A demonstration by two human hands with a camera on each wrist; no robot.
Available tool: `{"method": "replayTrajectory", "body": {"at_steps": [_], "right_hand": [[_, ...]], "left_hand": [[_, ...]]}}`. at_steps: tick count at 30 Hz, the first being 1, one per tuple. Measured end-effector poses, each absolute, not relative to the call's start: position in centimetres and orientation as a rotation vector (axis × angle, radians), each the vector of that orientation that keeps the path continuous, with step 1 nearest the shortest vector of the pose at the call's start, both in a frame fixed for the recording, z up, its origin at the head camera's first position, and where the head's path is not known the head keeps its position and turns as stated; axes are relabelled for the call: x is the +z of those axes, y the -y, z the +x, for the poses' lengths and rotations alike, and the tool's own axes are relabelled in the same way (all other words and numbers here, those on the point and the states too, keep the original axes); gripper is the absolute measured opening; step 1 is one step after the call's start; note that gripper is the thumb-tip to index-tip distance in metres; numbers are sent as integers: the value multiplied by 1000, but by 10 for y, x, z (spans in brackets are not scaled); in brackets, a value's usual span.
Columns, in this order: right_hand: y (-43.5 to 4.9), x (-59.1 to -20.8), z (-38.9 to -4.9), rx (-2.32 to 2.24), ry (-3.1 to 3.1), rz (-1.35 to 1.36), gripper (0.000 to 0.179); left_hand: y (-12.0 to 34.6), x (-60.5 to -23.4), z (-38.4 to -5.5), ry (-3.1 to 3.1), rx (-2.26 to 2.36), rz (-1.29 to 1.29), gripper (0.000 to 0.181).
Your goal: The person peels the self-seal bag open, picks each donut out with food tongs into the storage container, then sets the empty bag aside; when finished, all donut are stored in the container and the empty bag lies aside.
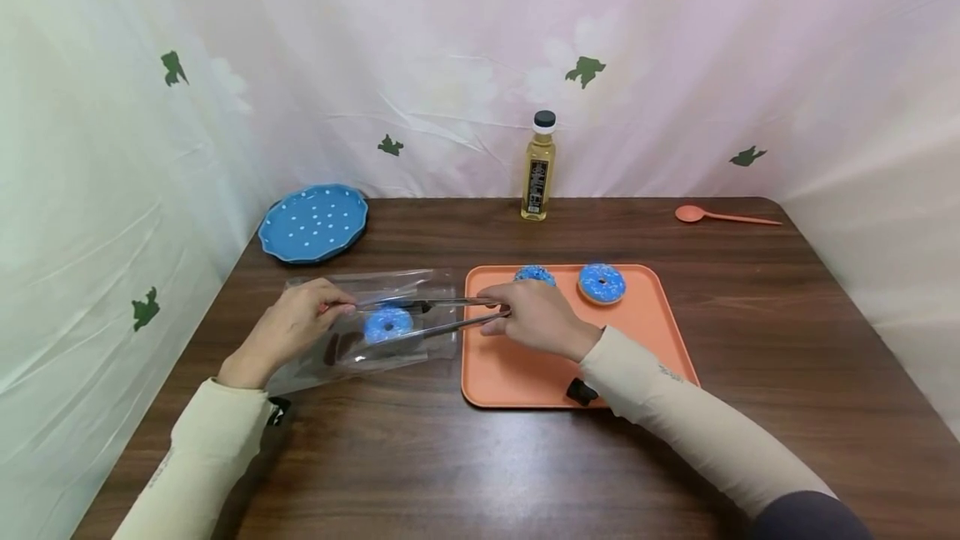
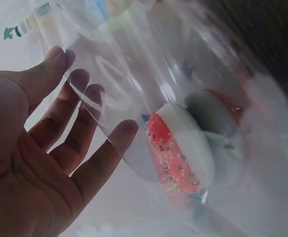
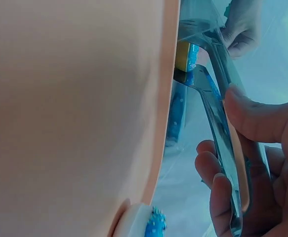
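Note:
My left hand pinches the edge of a clear plastic bag between thumb and fingers. Inside the bag, the left wrist view shows a white doughnut with red sprinkled icing. My right hand holds metal tongs by their arms, which point left over the bag. Between the tong ends is a blue-iced doughnut, overlapping the bag; the right wrist view shows its yellow side. Two more blue doughnuts lie on an orange tray, a sprinkled one partly behind my right hand and a streaked one.
A blue dotted plate stands at the back left. An oil bottle stands upright near the curtain at the back. An orange spoon lies at the back right of the brown table.

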State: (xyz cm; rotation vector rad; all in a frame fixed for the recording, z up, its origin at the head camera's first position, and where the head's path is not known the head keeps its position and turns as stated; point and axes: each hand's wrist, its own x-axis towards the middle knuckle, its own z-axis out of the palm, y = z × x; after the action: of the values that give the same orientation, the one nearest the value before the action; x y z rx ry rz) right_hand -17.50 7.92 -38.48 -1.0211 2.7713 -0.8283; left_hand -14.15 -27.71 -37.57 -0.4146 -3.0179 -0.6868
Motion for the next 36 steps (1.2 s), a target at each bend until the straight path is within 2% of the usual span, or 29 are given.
{"method": "replayTrajectory", "body": {"at_steps": [14,36], "right_hand": [[-120,-373,-165,-891,-2816,-904,44],[-199,-363,-128,-730,-2987,-599,39]], "left_hand": [[277,-374,-144,3022,-666,-406,16],[278,-379,-144,3009,-673,-439,17]]}}
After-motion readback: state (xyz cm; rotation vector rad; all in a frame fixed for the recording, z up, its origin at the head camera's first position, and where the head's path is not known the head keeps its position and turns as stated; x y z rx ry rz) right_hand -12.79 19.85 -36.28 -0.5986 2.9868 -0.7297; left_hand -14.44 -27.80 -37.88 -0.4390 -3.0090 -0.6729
